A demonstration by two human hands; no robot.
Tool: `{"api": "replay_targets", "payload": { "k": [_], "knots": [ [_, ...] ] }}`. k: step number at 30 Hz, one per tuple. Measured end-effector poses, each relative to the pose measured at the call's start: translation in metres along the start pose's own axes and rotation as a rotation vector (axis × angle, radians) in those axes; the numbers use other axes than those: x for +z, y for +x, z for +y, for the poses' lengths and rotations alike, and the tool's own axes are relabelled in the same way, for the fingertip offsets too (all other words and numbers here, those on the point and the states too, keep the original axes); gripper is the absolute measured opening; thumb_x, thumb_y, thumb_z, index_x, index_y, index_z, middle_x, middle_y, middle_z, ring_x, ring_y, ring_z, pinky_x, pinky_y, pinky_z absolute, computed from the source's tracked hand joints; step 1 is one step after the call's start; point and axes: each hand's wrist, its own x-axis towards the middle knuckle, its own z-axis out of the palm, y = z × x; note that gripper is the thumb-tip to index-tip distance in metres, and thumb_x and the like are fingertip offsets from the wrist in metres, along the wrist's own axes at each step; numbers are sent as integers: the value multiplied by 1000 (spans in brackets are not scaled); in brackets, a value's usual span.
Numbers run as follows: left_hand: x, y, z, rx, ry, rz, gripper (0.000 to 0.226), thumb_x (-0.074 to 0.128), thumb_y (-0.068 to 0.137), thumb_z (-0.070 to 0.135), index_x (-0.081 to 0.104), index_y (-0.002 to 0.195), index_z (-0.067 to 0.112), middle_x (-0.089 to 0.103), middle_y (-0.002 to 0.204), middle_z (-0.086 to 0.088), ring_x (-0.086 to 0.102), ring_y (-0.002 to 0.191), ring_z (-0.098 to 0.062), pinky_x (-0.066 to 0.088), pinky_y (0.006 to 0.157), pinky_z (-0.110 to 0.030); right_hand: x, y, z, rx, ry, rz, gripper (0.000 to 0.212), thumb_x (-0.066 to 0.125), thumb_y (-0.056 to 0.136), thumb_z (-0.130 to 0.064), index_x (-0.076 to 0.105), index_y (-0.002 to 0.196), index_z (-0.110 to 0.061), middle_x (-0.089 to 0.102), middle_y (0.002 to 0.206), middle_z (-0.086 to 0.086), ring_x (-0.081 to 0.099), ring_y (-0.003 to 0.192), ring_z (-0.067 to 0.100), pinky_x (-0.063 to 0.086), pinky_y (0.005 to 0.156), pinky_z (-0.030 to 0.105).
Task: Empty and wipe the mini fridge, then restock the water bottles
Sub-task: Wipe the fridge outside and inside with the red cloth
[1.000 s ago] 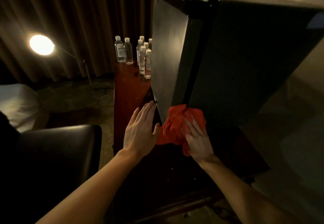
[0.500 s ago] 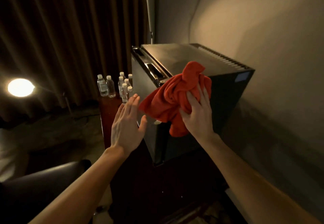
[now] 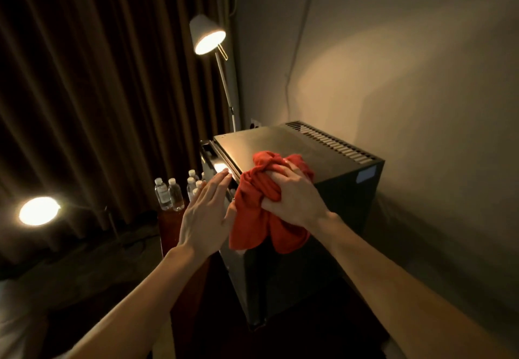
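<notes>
Dim lamplight and dark curtains frame the corner where the work is going on. Right hand is bunched round a red cloth, fingers curled into its folds, pressing it onto the front corner of the mini fridge top, with the loose ends of the cloth hanging down over the upper front edge. Left hand is flat, fingers straight and together, holding nothing; it is raised just beside the cloth at the fridge's front edge, and whether it actually touches the fridge cannot be told. The fridge door appears closed from this angle, so the interior cannot be inspected. Water bottles stand grouped on the reddish wooden surface to the left of the fridge, well outside it. A floor lamp stands behind the fridge and a second lamp glows low at left. Assessment: emptying looks complete, since the bottles are out on the surface; wiping is in progress on the exterior top; whether the inside has been wiped is not verifiable. Restocking of the bottles has not begun and remains outstanding.
</notes>
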Motion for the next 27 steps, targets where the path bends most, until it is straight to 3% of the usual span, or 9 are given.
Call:
{"api": "replay_targets", "payload": {
  "k": [3, 6, 8, 12, 16, 20, 23, 25, 27],
  "knots": [
    [3, 22, -6, -16, 14, -26, 62, 39, 96, 45, 31, 152, 22, 30, 159, 2, 26, 147, -17, 24, 120, -40, -9, 23, 11, 100, 5, -52, 57, 57, 81, -61, 58, 126, -26, 57, 135, 1, 43, 132, 25, 33, 112, 47],
    [8, 37, -8, -13, 10, -36, 59, 48, 98, 41, 33, 152, 21, 31, 159, 2, 27, 146, -18, 22, 119, -38, -16, 45, 23, 211, -62, -60, 56, 61, 79, -58, 63, 124, -24, 61, 124, 5, 53, 118, 27, 43, 103, 39],
    [10, 47, -13, 24, 27, -39, 59, 51, 99, 40, 34, 151, 20, 31, 158, 2, 27, 146, -18, 21, 119, -37, -16, 59, 32, 303, -92, -66, 54, 63, 78, -57, 63, 124, -27, 53, 130, 5, 49, 120, 29, 43, 102, 40],
    [15, 70, -36, 41, 13, -80, 62, 33, 96, 54, 38, 149, 21, 31, 158, 4, 28, 146, -14, 24, 120, -40, -8, 83, 40, 455, -167, -49, 48, 66, 78, -55, 64, 119, -29, 31, 142, 8, 39, 127, 35, 47, 96, 45],
    [24, 93, -61, 46, -6, -153, 57, 45, 98, 48, 38, 148, 21, 31, 158, 4, 29, 145, -16, 28, 118, -41, 2, 101, 34, 501, -200, -46, 51, 65, 82, -47, 53, 127, -28, 37, 137, 12, 38, 127, 39, 49, 92, 48],
    [36, 127, -84, 112, -43, -208, 58, 49, 98, 47, 40, 149, 20, 31, 158, 3, 32, 144, -18, 29, 116, -39, 10, 105, 29, 493, -226, -26, 52, 62, 82, -42, 43, 127, -23, 54, 120, 14, 47, 116, 38, 46, 93, 45],
    [47, 153, -93, 207, -82, -250, 59, 49, 97, 51, 42, 148, 21, 34, 157, 2, 33, 144, -17, 27, 117, -36, 15, 102, 20, 547, -209, -32, 50, 51, 75, -58, 47, 115, -28, 62, 113, 8, 53, 114, 34, 41, 99, 48],
    [51, 165, -95, 270, -94, -270, 59, 47, 96, 53, 45, 146, 21, 36, 156, 2, 34, 143, -16, 25, 117, -34, 16, 102, 10, 572, -247, -81, 53, 52, 77, -61, 49, 122, -32, 57, 132, 5, 43, 130, 32, 27, 111, 57],
    [53, 174, -95, 330, -109, -282, 59, 47, 96, 54, 46, 145, 21, 38, 155, 2, 36, 141, -17, 24, 115, -32, 17, 96, -1, 653, -260, -92, 60, 58, 82, -60, 44, 137, -39, 30, 157, -2, 14, 147, 33, 9, 112, 69]
  ]
}}
